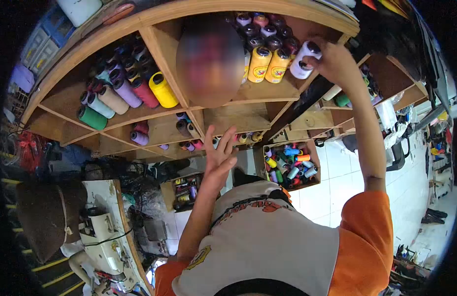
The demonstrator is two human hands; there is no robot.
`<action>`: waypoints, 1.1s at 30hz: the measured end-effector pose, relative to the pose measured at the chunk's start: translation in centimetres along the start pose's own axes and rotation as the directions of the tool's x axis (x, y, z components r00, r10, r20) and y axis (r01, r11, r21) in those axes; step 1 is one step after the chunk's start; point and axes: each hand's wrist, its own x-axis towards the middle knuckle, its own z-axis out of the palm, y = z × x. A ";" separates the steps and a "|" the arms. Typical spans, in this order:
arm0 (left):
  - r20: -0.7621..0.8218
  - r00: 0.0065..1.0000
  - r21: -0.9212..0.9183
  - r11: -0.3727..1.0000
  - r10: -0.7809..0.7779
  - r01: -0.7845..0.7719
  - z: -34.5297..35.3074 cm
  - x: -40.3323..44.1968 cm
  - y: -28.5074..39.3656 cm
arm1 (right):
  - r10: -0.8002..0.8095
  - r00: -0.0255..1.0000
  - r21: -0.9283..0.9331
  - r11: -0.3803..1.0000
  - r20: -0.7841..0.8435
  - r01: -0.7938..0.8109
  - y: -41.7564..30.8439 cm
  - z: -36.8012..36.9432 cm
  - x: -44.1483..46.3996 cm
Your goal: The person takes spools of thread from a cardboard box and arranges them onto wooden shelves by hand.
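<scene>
My right hand [332, 61] is closed on a white thread cone [302, 64] at the right end of the upper shelf compartment. Just left of that cone stand two yellow-orange cones [268, 66], with several dark cones [265, 32] behind them. My left hand [221, 153] is raised in front of the lower shelf, its fingers spread and nothing in it. A blurred patch hides the left part of the upper compartment.
The wooden shelf [164, 59] holds coloured cones on its left side. Below are a box of mixed spools [292, 165] and a smaller box [181, 192]. A sewing machine [107, 246] stands at the lower left. White floor tiles [337, 170] show at the right.
</scene>
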 end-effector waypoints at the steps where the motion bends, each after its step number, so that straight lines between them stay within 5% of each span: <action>1: -0.012 1.000 0.044 0.999 0.008 -0.008 -0.1 -0.2 0.1 | -0.005 0.996 0.027 1.000 0.091 0.003 0.1 0.8 0.6; 13: -0.125 0.991 0.073 0.997 0.046 -0.037 -1.3 -2.0 0.0 | 0.039 0.985 -0.018 0.999 0.166 -0.036 -1.4 6.2 0.4; 16: -0.101 0.994 0.167 0.986 0.046 -0.028 -1.5 -2.0 -0.3 | 0.064 0.993 0.105 0.992 0.097 -0.074 -1.6 6.8 0.3; 19: -0.091 0.996 0.221 0.975 -0.013 0.033 -1.5 -1.7 0.0 | 0.010 0.968 0.137 0.990 -0.251 0.025 -2.0 6.9 -0.4; 22: -0.108 0.994 0.261 0.964 -0.029 0.057 -1.6 -1.2 0.2 | 0.349 0.927 0.223 0.923 -0.138 -0.314 -4.8 3.7 -2.8; 25: -0.163 0.986 0.291 0.955 -0.017 0.065 -2.0 -1.0 -0.3 | 0.260 0.949 0.268 0.941 -0.180 -0.207 -4.2 8.3 -5.3; 27: -0.192 0.981 0.294 0.953 -0.021 0.078 -2.0 -1.0 -0.8 | 0.329 0.923 0.495 0.847 -0.199 -0.195 -4.7 10.8 -6.2; 33: -0.253 0.964 0.240 0.961 -0.077 0.139 -2.5 -1.1 -1.5 | 0.631 0.760 0.696 0.616 -0.154 -0.370 -6.7 14.6 -6.6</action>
